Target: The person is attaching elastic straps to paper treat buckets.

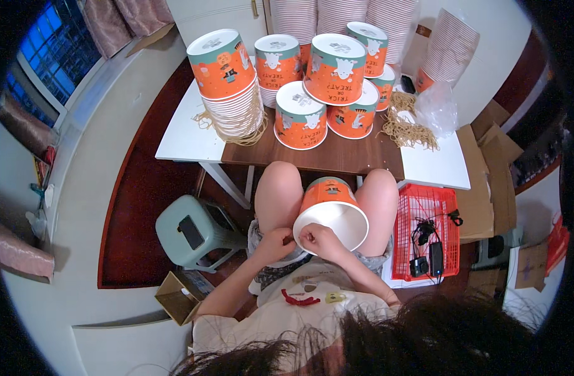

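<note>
An orange and green paper bucket lies on its side between my knees, its white open mouth turned toward me. At the left part of its rim my two hands are close together. My left hand is just outside the rim, fingers closed and curled in. My right hand overlaps the mouth, its fingers pinched together at the rim. Whatever is between the fingers of either hand is too small or hidden to make out. Bundles of tan cord and a looped batch of cord lie on the table beyond.
Upside-down buckets stand stacked on the brown and white table. A green stool with a dark phone is at left, near an open cardboard box. At right are a red basket with black cables and large cardboard.
</note>
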